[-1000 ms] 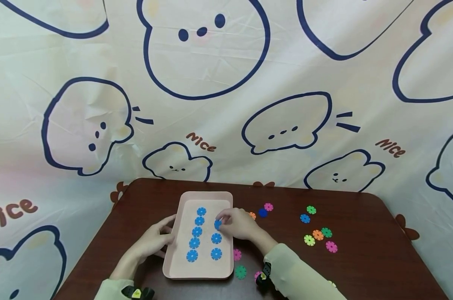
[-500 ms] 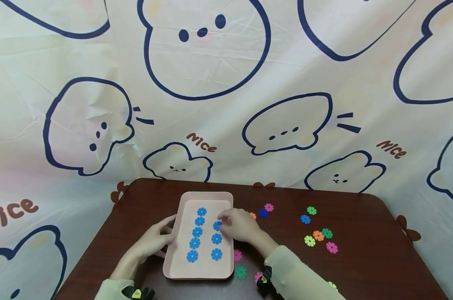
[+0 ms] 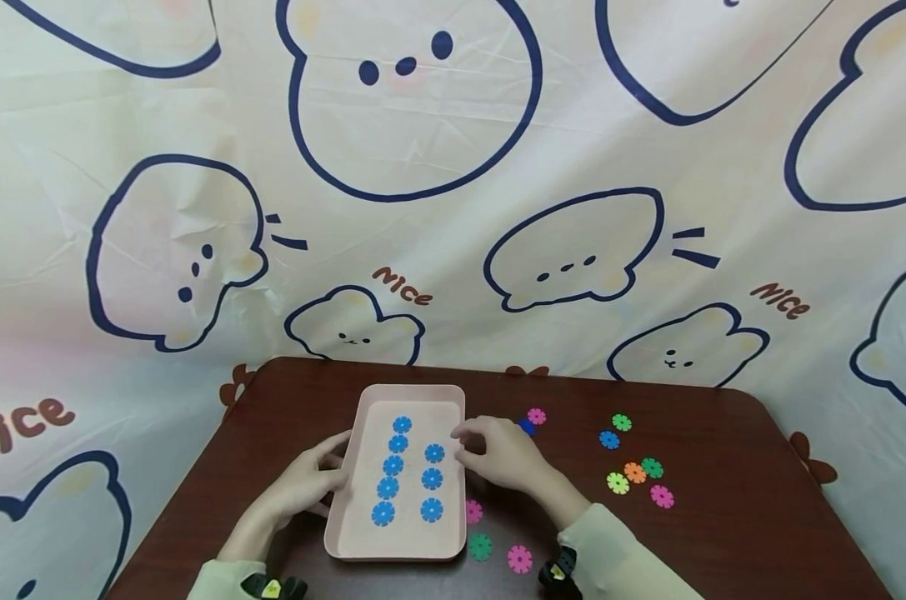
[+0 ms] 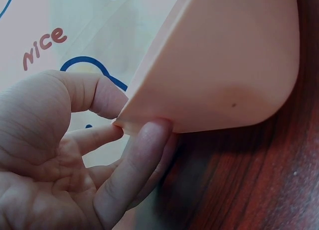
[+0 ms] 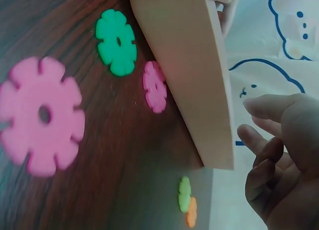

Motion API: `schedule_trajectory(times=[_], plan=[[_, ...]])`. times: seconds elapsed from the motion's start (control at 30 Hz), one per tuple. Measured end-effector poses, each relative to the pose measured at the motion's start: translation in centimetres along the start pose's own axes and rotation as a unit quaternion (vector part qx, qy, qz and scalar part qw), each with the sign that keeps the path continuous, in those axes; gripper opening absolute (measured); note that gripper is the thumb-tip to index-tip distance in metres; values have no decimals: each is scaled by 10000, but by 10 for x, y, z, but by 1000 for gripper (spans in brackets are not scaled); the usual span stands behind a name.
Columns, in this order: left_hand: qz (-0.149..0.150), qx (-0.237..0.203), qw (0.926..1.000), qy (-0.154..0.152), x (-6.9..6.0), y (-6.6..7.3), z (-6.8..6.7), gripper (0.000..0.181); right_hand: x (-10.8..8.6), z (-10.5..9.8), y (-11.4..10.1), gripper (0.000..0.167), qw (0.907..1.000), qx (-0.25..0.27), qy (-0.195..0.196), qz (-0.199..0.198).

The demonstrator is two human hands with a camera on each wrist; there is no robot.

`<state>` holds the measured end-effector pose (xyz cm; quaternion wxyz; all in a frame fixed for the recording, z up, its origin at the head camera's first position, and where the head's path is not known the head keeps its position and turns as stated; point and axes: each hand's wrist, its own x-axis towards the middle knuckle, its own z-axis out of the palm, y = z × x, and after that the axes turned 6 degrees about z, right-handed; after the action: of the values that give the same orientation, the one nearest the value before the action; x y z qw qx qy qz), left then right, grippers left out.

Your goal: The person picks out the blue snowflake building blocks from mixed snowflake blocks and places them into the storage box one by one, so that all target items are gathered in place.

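A pale pink tray point(image 3: 407, 542) lies on the table and holds two columns of blue flower-shaped discs. Several discs make up the left column point(image 3: 388, 487); three form the right column point(image 3: 432, 478). My left hand point(image 3: 306, 479) grips the tray's left rim; in the left wrist view, thumb and fingers sit on either side of the tray wall point(image 4: 224, 65). Just over the tray's right edge hovers my right hand point(image 3: 505, 454), its fingers loosely bent with nothing between them. The right wrist view shows that hand point(image 5: 284, 145) beside the tray's outer wall point(image 5: 194, 80).
Right of the tray lie loose flower discs: a green one point(image 3: 480, 547), a pink one point(image 3: 520, 559) and another pink one point(image 3: 473, 511) against the tray. Farther right is a scattered group with an orange disc point(image 3: 635, 472). A patterned cloth point(image 3: 453, 250) hangs behind the table.
My right hand has let go of the top blue disc in the right column and drawn back rightward to the tray's edge. My left hand stays on the tray.
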<state>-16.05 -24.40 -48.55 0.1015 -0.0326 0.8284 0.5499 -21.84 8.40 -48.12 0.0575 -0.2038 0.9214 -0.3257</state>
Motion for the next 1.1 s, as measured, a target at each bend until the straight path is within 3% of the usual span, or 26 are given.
schedule_trajectory(times=[0.47, 0.77, 1.1], plan=[[6, 41, 10000, 0, 1, 0, 0, 73, -42, -46, 18, 29, 9993, 330, 162, -4], [3, 64, 10000, 6, 1, 0, 0, 73, -75, -74, 44, 28, 9986, 425, 249, 185], [-23, 0, 10000, -1, 0, 0, 0, 73, -109, -91, 74, 31, 9980, 518, 23, 359]])
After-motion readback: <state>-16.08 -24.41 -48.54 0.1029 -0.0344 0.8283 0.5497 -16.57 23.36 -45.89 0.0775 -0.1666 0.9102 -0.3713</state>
